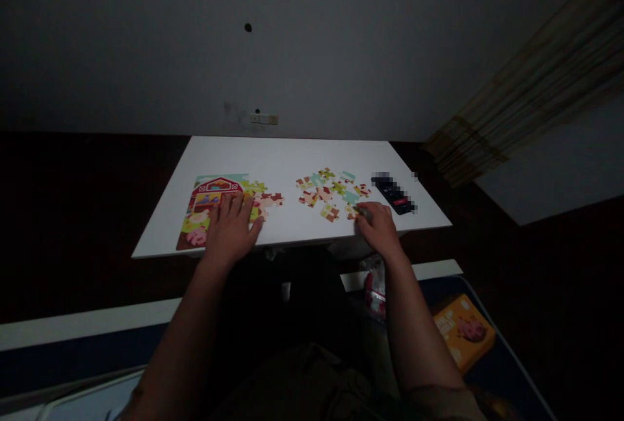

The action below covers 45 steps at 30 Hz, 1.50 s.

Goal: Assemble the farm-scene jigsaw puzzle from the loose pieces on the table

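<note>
Pressing: left hand spread flat, fingers resting on the lower right of the farm jigsaw puzzle.
Pinching: right hand curled, thumb and fingers closed on a small grey item; can't tell if it's a puzzle piece.
Puzzle: flat on the left of the white counter. Red barn and pink pig show. Green and cream-brown pieces extend from its right side, partly under the left hand.
Loose stuff: scattered jigsaw pieces lie mid-counter, apart from the puzzle, just beyond the right hand. Colors are mostly cream, brown, green and pale blue.
Phone: smartphone on the counter, right of the scattered pieces, screen blurred.
Writing: none legible on the puzzle or phone. Orange box sits low on the right, below the counter, with a pink picture and lettering too blurred to read.
Around: plastic bag with red print below the counter edge, wall switch plate above, curtain at upper right.
</note>
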### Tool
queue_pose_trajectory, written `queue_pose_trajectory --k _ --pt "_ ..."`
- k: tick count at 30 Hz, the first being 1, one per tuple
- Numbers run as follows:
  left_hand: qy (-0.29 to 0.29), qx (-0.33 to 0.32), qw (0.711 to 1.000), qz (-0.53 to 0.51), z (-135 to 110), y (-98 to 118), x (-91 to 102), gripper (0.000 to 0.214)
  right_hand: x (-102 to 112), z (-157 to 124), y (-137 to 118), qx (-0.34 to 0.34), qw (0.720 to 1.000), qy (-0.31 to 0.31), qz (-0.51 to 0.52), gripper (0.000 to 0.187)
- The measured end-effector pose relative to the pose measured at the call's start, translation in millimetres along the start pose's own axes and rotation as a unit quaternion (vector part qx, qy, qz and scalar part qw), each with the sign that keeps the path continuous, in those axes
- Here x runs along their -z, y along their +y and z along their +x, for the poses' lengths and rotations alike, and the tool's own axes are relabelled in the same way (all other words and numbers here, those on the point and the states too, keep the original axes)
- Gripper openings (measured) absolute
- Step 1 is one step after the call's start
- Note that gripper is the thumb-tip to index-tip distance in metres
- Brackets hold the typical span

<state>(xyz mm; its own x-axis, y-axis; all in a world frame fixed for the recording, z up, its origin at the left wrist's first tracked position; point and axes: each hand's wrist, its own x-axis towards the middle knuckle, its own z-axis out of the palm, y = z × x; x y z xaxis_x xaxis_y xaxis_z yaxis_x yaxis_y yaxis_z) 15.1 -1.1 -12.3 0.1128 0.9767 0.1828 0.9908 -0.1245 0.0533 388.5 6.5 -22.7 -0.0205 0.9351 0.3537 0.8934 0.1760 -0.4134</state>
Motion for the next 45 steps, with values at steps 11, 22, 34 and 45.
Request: queue_pose_trajectory --k 11,22,34,45 --pt "-0.039 0.017 0.999 0.011 7 -13 -17.7 0.067 1 1 12 -0.033 0.995 -0.077 -0.054 0.052" --pt "-0.027 0.025 0.999 -0.029 3 -13 -13.5 0.063 3 6 12 -0.091 0.990 -0.090 0.064 0.043" --pt "0.001 0.024 0.980 -0.197 12 -36 -18.4 0.046 -57 -8 -147 -0.070 0.923 -0.141 0.351 0.020" --pt "0.007 -0.063 0.989 -0.135 7 -48 -8.1 0.044 -93 4 -201 0.008 0.980 -0.151 0.133 0.024"
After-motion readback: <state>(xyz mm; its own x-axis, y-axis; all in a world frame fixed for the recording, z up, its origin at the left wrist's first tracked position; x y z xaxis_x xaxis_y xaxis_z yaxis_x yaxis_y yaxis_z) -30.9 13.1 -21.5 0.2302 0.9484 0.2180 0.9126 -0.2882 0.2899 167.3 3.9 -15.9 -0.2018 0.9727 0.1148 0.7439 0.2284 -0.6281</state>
